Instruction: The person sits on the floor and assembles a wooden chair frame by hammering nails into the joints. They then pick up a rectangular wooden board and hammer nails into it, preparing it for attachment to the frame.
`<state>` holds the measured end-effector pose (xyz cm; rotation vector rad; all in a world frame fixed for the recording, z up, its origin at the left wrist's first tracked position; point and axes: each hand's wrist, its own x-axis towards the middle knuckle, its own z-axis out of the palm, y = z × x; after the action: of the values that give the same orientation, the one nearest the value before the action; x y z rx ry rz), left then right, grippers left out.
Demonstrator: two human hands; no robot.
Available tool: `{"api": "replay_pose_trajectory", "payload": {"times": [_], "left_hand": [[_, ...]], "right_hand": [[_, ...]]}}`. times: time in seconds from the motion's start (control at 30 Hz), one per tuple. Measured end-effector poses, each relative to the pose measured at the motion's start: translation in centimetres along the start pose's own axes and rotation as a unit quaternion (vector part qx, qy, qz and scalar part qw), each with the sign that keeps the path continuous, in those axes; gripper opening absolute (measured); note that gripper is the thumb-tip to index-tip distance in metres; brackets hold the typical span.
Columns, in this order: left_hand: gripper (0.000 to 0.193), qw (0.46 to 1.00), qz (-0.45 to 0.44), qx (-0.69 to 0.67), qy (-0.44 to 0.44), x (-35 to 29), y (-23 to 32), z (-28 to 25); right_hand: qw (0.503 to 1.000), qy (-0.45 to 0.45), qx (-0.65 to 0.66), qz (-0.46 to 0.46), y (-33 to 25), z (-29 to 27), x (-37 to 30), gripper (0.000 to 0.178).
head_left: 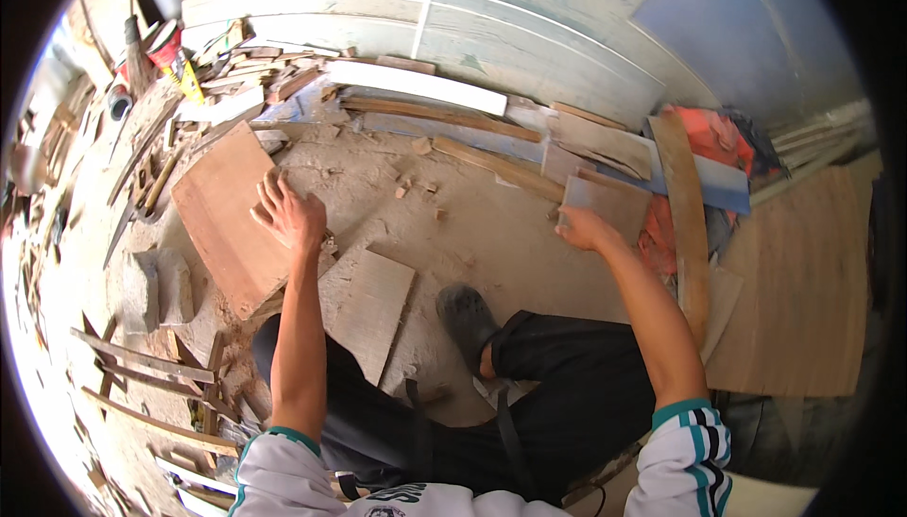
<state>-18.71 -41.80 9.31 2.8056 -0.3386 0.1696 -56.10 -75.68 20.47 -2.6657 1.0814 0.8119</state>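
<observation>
Fingers spread, my left hand (291, 216) lies on the right edge of a wide reddish-brown wooden board (230, 210), which is tilted on the ground. Out to the right, my right hand (588, 230) is closed, with its fingers curled at the lower left edge of a small brown board (619, 207). What those fingers pinch, if anything, is hidden from me. Between my legs and the left board, a smaller flat wooden board (371, 300) lies on the dusty ground.
Wood strips (444, 118) and a white plank (416, 84) line the wall. Several hand tools (151, 182) lie at the left beside a stone block (156, 290). A large plywood sheet (794, 290) and orange cloth (709, 139) are at the right. My shoe (467, 321) rests in front.
</observation>
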Motion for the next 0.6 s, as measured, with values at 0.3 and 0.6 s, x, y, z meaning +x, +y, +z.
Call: {"api": "replay_pose_trajectory", "payload": {"times": [0.3,0.6], "left_hand": [[0.077,0.994,0.032,0.026,-0.096,-3.6,6.1,-1.3],[0.075,0.921,0.277,-0.033,-0.272,-11.8,20.0,8.6]], "right_hand": [[0.988,0.032,0.01,0.151,17.2,7.4,-10.0,0.053],[0.984,0.021,0.054,0.169,22.3,9.7,3.1,0.073]]}}
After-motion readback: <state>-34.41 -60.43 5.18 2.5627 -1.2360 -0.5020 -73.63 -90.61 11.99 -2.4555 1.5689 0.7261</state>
